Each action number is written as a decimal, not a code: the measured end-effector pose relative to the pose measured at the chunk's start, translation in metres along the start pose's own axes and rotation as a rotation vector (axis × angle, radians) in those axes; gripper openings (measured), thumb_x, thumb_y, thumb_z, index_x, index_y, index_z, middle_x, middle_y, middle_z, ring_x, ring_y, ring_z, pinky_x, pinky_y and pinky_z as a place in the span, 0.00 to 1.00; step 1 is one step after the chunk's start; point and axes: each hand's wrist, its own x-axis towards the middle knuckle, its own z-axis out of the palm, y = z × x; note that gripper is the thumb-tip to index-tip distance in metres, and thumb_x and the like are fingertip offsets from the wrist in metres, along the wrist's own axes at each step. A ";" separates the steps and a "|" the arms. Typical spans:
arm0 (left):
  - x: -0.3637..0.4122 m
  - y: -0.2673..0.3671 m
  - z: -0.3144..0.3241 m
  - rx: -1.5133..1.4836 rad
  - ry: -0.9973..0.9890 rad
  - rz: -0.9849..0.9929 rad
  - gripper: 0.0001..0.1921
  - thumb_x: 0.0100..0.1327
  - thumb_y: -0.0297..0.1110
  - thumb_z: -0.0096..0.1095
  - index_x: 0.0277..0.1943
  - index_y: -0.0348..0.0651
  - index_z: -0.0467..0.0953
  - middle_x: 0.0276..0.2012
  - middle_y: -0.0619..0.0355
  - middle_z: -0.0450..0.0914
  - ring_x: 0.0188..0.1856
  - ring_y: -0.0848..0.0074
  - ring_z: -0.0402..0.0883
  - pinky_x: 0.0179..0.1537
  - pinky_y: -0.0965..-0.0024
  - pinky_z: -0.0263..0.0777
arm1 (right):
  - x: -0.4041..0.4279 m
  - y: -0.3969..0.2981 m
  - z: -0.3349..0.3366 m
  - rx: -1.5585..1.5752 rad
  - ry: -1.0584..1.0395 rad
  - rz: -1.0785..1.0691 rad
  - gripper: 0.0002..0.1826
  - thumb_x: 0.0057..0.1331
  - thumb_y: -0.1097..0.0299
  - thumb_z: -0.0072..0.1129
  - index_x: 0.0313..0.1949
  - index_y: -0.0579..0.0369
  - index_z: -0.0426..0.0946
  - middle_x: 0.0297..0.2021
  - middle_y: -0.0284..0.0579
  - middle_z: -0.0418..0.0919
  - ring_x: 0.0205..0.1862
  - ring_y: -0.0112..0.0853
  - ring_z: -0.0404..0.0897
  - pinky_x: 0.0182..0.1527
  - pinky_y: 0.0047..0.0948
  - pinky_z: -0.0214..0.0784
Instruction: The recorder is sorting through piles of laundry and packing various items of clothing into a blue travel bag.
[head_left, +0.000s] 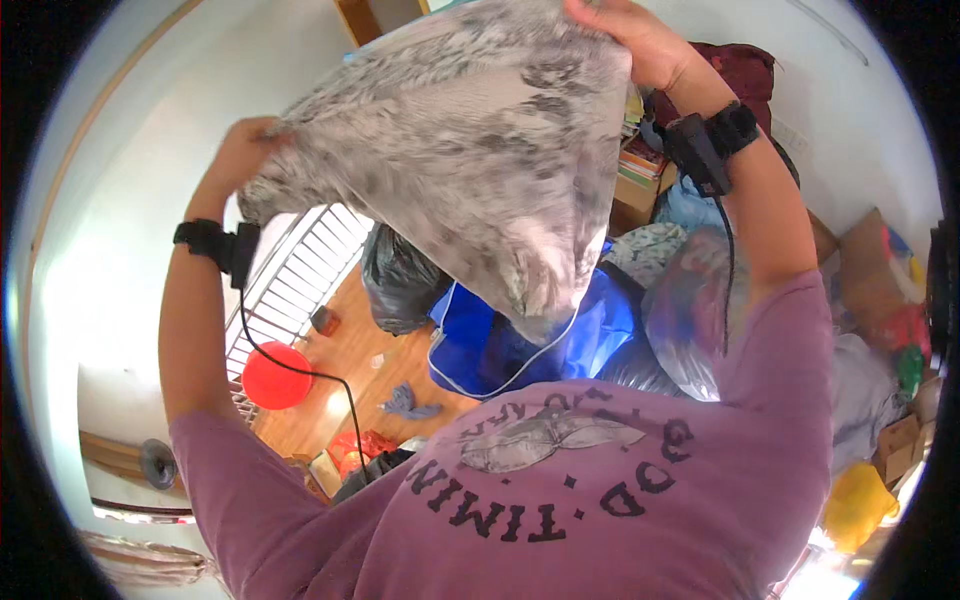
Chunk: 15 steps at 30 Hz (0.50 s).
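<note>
A large grey-and-white patterned cloth (480, 150) is stretched between my raised hands in the upper middle of the view. My left hand (251, 154) grips its gathered left edge, slightly blurred. My right hand (637, 37) holds its upper right corner, with the fingertips partly cut off by the top of the picture. The cloth hangs down to a point above an open blue bag (517, 352) with a white cord or piping along its edge. A dark device is strapped to each wrist, with a cable running down.
Beside the blue bag stand a black plastic bag (401, 285) and a clear bag of textiles (694, 307). A red round basin or stool (276, 375) stands near a white railing (307, 262). A crumpled grey-blue cloth (409, 401) lies on the wooden floor. Boxes and books are at the right.
</note>
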 end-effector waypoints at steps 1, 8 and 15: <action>0.003 -0.011 -0.005 -0.060 0.230 -0.001 0.10 0.57 0.32 0.62 0.39 0.36 0.79 0.28 0.62 0.80 0.31 0.82 0.74 0.35 0.77 0.68 | 0.000 0.003 0.002 -0.157 -0.109 -0.008 0.25 0.57 0.60 0.65 0.50 0.62 0.74 0.41 0.38 0.79 0.43 0.23 0.73 0.47 0.24 0.67; 0.013 -0.047 -0.025 -0.759 0.559 -0.293 0.11 0.63 0.27 0.50 0.46 0.39 0.76 0.35 0.55 0.81 0.36 0.73 0.80 0.38 0.71 0.74 | 0.012 -0.009 -0.018 -0.739 -0.275 0.194 0.31 0.53 0.55 0.68 0.50 0.63 0.73 0.38 0.39 0.80 0.38 0.27 0.77 0.42 0.28 0.70; 0.022 0.048 0.049 -0.659 -0.035 0.031 0.42 0.58 0.50 0.64 0.70 0.53 0.49 0.64 0.42 0.60 0.62 0.62 0.66 0.60 0.58 0.58 | 0.071 -0.033 0.055 0.365 -0.128 -0.203 0.17 0.69 0.60 0.51 0.43 0.65 0.73 0.32 0.39 0.78 0.32 0.28 0.76 0.36 0.25 0.69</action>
